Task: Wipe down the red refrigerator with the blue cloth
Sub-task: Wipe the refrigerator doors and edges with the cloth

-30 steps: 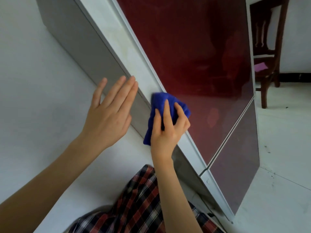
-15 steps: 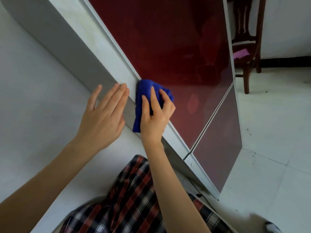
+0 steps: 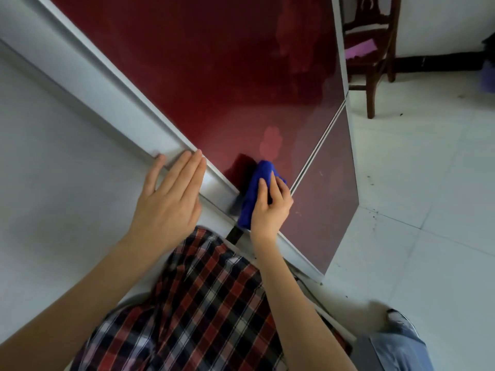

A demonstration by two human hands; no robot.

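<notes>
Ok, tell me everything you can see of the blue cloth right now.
The blue cloth is plain deep blue, soft and plush-looking, bunched into a long wad, not spread flat. It is pressed against the glossy red refrigerator door, low on the upper panel, beside the pale silver edge trim and near the seam above the lower panel. The right hand grips it, fingers curled over it; one end sticks out past the palm.
</notes>
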